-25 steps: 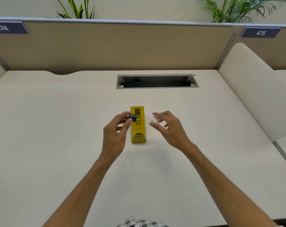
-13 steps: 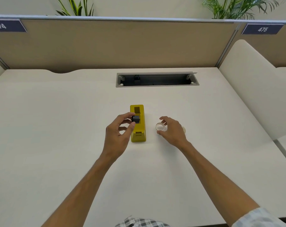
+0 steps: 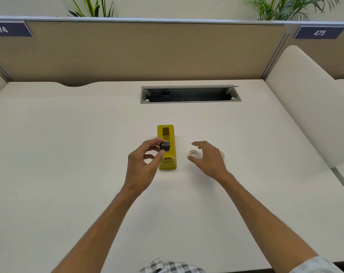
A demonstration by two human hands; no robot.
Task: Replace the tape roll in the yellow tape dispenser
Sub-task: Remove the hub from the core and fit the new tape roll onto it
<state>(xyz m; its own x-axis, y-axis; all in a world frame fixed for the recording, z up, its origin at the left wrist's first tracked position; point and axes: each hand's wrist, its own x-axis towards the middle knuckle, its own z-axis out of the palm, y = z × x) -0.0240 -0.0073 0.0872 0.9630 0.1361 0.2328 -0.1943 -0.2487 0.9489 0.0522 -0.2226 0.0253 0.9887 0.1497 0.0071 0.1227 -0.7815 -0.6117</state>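
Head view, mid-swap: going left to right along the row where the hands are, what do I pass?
left hand → black spool → yellow dispenser → clear ring → right hand → second roll, mostly hidden behind that hand.

The tape dispenser (image 3: 166, 147) sits on the desk (image 3: 68, 154), near the middle. The left hand (image 3: 142, 166) is just left of it and holds a small spool (image 3: 164, 146) over it. A tape ring (image 3: 194, 154) lies on the desk to the right of the dispenser. The right hand (image 3: 208, 159) is above the ring. Another roll (image 3: 222, 154) peeks out behind that hand. A slot (image 3: 190, 94) is farther back in the desk.
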